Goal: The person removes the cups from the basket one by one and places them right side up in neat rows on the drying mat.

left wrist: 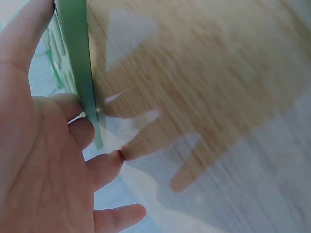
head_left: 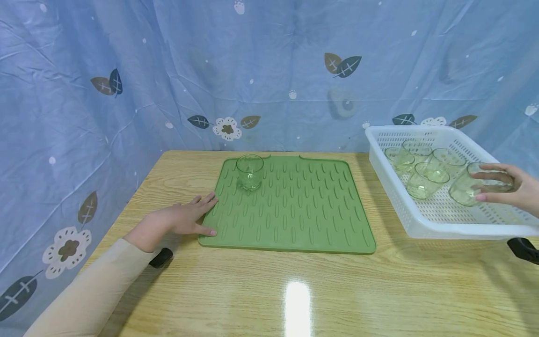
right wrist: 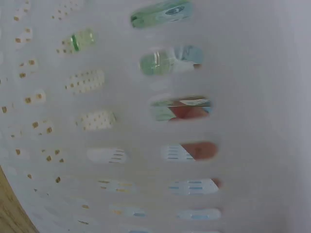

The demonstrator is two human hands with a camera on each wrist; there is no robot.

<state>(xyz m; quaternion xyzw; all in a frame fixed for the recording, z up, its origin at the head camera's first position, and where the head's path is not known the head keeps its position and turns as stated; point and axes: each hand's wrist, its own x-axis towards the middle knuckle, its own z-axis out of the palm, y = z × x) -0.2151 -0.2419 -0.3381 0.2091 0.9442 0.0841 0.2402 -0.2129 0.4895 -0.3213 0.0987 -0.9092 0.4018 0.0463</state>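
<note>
My left hand (head_left: 187, 218) lies at the left edge of a green ribbed drying mat (head_left: 290, 210), fingers spread and touching it. In the left wrist view, the fingers (left wrist: 104, 170) are at the mat's edge, over the wood. A clear glass (head_left: 250, 174) stands near the mat's back left corner. At the right, my right hand (head_left: 520, 188) grips another glass (head_left: 460, 191), tilted inside a white plastic basket (head_left: 467, 230). The basket's slotted wall (right wrist: 136, 82) fills the right wrist view, so only bits of the hand and glass show.
Several more glasses (head_left: 427, 180) sit in the basket, left of the held one. Both mat and basket are on a wooden table (head_left: 236, 290). A blue patterned cloth (head_left: 273, 70) hangs behind the table and along its left side.
</note>
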